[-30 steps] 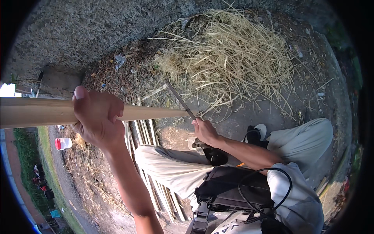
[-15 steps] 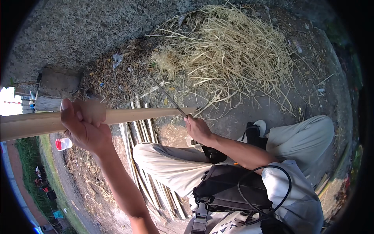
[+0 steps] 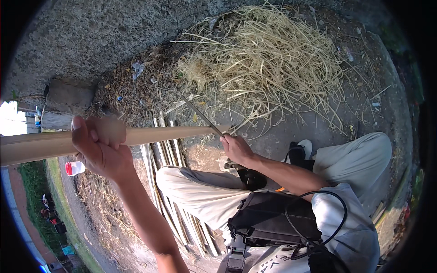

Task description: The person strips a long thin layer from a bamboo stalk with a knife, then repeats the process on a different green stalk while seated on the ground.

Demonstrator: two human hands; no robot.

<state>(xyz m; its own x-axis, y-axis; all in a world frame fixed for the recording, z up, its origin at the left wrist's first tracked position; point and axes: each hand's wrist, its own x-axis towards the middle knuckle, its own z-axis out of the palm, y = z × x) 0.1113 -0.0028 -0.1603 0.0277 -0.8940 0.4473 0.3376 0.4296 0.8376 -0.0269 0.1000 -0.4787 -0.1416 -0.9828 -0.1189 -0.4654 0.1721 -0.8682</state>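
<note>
My left hand (image 3: 101, 146) is closed around a long pale strip, apparently split bamboo (image 3: 170, 133), which runs across the view from the left rim and narrows toward the right. In my right hand (image 3: 236, 149) is a knife, its long thin dark blade (image 3: 202, 114) slanting up and left. The blade crosses the strip close to its far right end. Its handle is hidden inside my closed fingers. Part of my left hand looks blurred.
A large heap of pale shavings (image 3: 277, 59) lies on the ground ahead. Several split strips (image 3: 169, 148) lie beside and beyond my bent leg (image 3: 200, 189). To the left stands a clear container with a red lid (image 3: 74, 168). A concrete block (image 3: 70, 96) sits by the rough wall.
My right hand and the knife have moved slightly right and down along the strip. My left hand and the strip have hardly moved.
</note>
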